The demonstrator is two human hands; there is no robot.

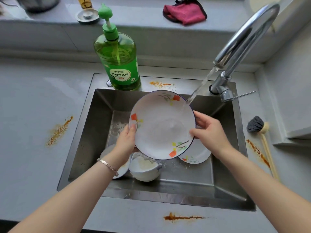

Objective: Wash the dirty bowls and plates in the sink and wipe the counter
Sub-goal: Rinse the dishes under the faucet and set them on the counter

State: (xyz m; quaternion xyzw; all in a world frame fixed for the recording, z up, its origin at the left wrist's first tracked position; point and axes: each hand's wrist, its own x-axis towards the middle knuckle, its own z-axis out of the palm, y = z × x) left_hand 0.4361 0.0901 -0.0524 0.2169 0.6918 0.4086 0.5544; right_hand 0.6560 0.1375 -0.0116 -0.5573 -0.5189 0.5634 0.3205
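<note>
A white flowered plate (161, 123) is tilted over the steel sink (89, 132), and water from the chrome faucet (242, 39) runs onto its upper right rim. My left hand (127, 140) grips the plate's left edge, thumb on the face. My right hand (208, 130) holds the right edge, thumb on the face. Below lie a white bowl (144, 170) with soapy water, a second flowered plate (196, 155), and another plate (121, 170) partly hidden under my left wrist.
A green dish soap bottle (117, 56) stands behind the sink. A pink cloth (185, 11) and a metal drain plug (87, 15) lie on the back ledge. A dish brush (259, 132) rests on the right counter. Orange stains (59, 131) mark the counter around the sink.
</note>
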